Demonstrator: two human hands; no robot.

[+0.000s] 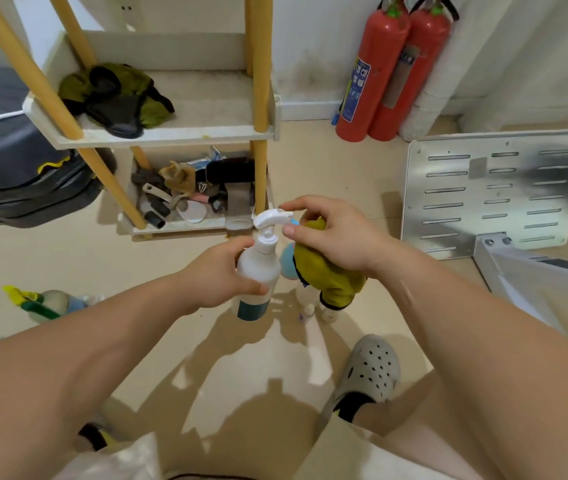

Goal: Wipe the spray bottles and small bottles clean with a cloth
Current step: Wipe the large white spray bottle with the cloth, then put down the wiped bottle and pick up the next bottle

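Note:
A white spray bottle (258,271) with a teal label hangs upright above the floor, gripped round its body by my left hand (220,271). My right hand (334,233) holds a yellow-green cloth (331,275) in its palm. Its forefinger and thumb reach to the bottle's white trigger head (272,216). Two small white bottles (313,311) stand on the floor below the cloth, partly hidden. A pale blue round object (287,265) shows behind the bottle.
A wooden shelf unit (171,133) stands ahead with dark cloths and clutter on it. Two red fire extinguishers (386,71) lean at the wall. A metal slotted panel (490,192) lies at right. More bottles (43,303) sit at left. My shoe (369,368) is below.

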